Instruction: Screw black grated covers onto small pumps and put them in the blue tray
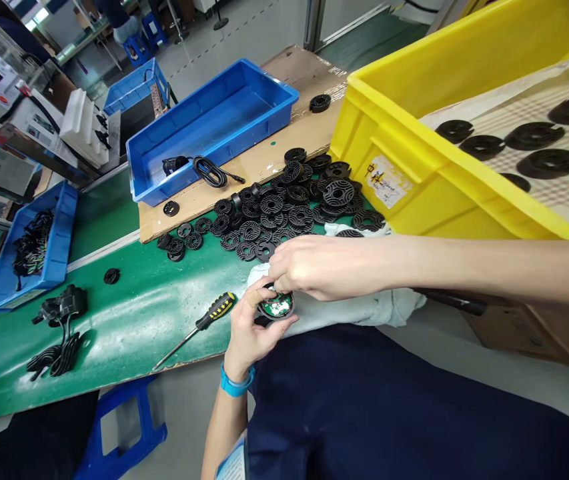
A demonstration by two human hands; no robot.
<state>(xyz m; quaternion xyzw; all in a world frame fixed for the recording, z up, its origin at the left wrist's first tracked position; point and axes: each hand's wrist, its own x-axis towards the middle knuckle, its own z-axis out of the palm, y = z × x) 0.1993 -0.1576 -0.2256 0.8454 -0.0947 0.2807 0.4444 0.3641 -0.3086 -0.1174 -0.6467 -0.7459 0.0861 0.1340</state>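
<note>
My left hand [257,327] wraps its fingers round a round black housing with a green circuit board [280,307] inside, held just above the near edge of the bench. Over the housing's upper rim, my right hand [297,267] has its fingers bent and pinched together. Whatever those fingertips hold is hidden behind the hand. Under both hands lies a pale cloth [359,310]. A screwdriver [217,310] with a black and yellow handle rests on the green mat, left of my left hand. Beyond my right hand spreads a heap of black grooved discs [274,222].
A yellow crate [394,153] with larger black discs stands at right. At the back is a blue tray [214,120], with a coiled black cable [209,172] over its edge. Further left are a blue bin of wires [34,247] and a black adapter with cable [67,303].
</note>
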